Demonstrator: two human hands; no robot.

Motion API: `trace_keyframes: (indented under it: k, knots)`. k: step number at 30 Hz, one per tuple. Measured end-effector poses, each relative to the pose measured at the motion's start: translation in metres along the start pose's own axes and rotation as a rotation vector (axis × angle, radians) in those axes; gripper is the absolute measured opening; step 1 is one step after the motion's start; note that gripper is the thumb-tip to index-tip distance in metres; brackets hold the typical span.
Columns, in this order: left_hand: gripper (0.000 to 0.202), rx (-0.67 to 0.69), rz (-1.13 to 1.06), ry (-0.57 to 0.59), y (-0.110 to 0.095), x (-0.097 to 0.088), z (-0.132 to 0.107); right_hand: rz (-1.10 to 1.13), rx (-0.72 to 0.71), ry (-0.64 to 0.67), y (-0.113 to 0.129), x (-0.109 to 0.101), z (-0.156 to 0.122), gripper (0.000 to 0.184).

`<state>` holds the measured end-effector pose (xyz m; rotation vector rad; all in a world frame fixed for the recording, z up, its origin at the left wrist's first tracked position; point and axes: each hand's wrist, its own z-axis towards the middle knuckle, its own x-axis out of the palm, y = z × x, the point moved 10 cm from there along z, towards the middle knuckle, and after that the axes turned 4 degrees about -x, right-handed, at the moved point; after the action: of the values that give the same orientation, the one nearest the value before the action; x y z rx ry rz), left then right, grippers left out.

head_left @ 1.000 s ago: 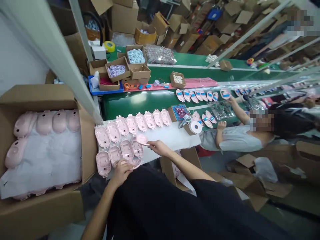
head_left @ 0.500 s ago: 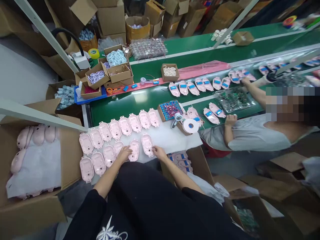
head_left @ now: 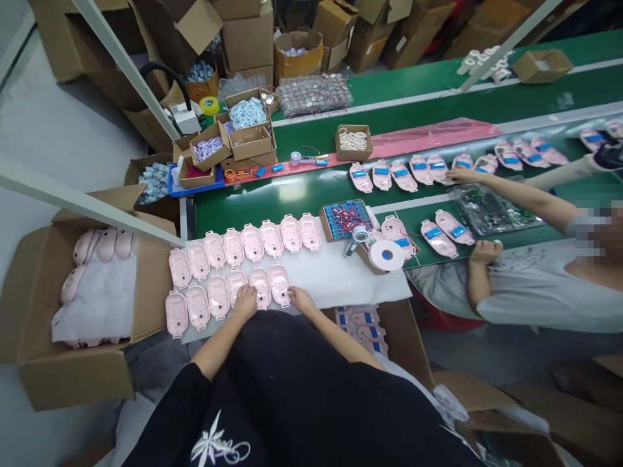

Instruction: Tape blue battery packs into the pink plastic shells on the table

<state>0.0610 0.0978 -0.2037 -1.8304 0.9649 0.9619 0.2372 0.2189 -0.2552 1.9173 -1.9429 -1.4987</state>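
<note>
Desk (head_left: 243, 211): green-topped, near end covered by a white sheet (head_left: 345, 275). Should the sheet ruck or slide under a dragging hand, both rows of pink shells on it could shift out of line.

Open carton (head_left: 156, 285): stands beside the desk's left end. A push leftward along the rows could send the leftmost shells over that side.

Front row: six shells, close to the near edge and the person's torso; leaning in could nudge one off.

Left hand (head_left: 246, 300): over the near edges of the fourth and fifth shells; whether its grip is closed cannot be told. Lifting carelessly could catch both.

Right hand (head_left: 300, 299): grip narrow, fingertips at the right edge of the end shell (head_left: 280, 283); a firm pinch cannot be confirmed. One-sided pressure could turn that shell or scuff its rim.
</note>
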Motion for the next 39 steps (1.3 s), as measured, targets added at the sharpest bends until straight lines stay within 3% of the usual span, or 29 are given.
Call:
trace_keyframes:
  k: [3, 6, 9, 12, 15, 17, 19, 22, 24, 27, 30, 34, 36, 39]
  knots:
    - [0.046, -0.020, -0.055, -0.025, -0.007, -0.010, -0.008, -0.041, -0.073, 0.041, 0.015, 0.000, -0.002, 0.035]
    - [0.035, -0.046, -0.143, -0.070, -0.008, -0.023, -0.035, -0.085, -0.133, -0.009, 0.016, 0.002, -0.020, 0.035]
    - [0.029, -0.138, -0.233, -0.175, 0.026, -0.046, -0.068, -0.072, -0.144, -0.148, -0.004, -0.009, -0.028, 0.046]
    - [0.029, -0.327, -0.291, -0.335, 0.114, -0.081, -0.121, 0.013, -0.095, -0.120, -0.019, -0.013, -0.024, 0.055]
    - [0.027, -0.578, -0.312, -0.507, 0.240, -0.118, -0.195, 0.024, 0.040, -0.090, -0.014, -0.014, -0.031, 0.055]
    - [0.031, -0.752, -0.313, -0.605, 0.335, -0.141, -0.241, 0.000, 0.106, -0.120, 0.009, -0.013, -0.042, 0.055]
    - [0.036, -0.899, -0.312, -0.672, 0.431, -0.159, -0.272, -0.022, 0.142, -0.147, 0.045, -0.004, -0.052, 0.057]
    - [0.041, -1.049, -0.326, -0.708, 0.557, -0.175, -0.291, -0.046, 0.122, -0.118, 0.122, 0.029, -0.053, 0.067]
    - [0.045, -1.104, -0.341, -0.707, 0.623, -0.179, -0.292, -0.061, 0.044, -0.031, 0.187, 0.063, -0.041, 0.071]
    - [0.055, -1.124, -0.325, -0.680, 0.690, -0.183, -0.284, -0.101, -0.133, 0.107, 0.296, 0.116, -0.009, 0.066]
    - [0.061, -1.069, -0.266, -0.649, 0.725, -0.187, -0.271, -0.172, -0.380, 0.167, 0.413, 0.166, 0.033, 0.052]
    - [0.063, -0.964, -0.208, -0.572, 0.734, -0.191, -0.256, -0.430, -0.720, 0.164, 0.552, 0.242, 0.099, 0.035]
    - [0.058, -0.954, -0.199, -0.527, 0.729, -0.194, -0.255, -0.584, -0.789, 0.206, 0.596, 0.285, 0.141, 0.034]
    - [0.052, -0.954, -0.182, -0.512, 0.719, -0.210, -0.260, -0.749, -0.821, 0.305, 0.629, 0.341, 0.208, 0.034]
